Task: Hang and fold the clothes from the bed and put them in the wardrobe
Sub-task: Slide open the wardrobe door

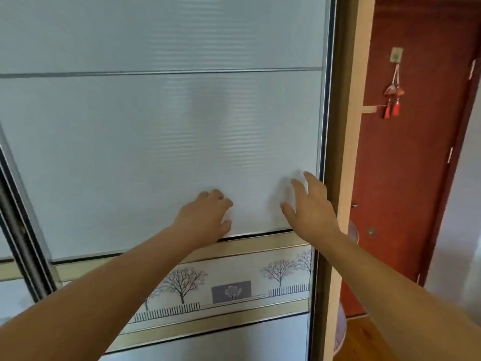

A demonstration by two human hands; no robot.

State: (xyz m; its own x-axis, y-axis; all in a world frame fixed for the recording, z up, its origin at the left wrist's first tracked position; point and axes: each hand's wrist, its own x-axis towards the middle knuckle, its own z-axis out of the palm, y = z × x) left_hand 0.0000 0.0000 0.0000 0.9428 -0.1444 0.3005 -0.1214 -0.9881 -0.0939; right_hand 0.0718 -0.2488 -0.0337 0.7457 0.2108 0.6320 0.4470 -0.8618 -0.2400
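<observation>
While both bare arms reach forward, the wardrobe door [161, 157], a frosted sliding panel with fine horizontal ribbing, fills most of the view. At the far left a dark metal frame edge [15, 204] runs down at a slant, with a sliver of another panel beyond it. The left hand [205, 217] rests palm-down on the frosted panel just above the horizontal divider strip [260, 234]; its fingers are curled loosely against the surface and grasp nothing. Below the strip, a decorative band [234, 282] shows bare trees and picket fences. The right hand [312, 207] lies near the door's right edge, fingers spread and extended, fingertips touching or almost touching the panel; contact cannot be confirmed. It holds nothing. Right of the door stands a light wooden wardrobe frame [348, 126]. Further right is a red-brown room door [416, 178] with a red tassel ornament [393, 97] hung from a hook. No clothes or bed are in view.
</observation>
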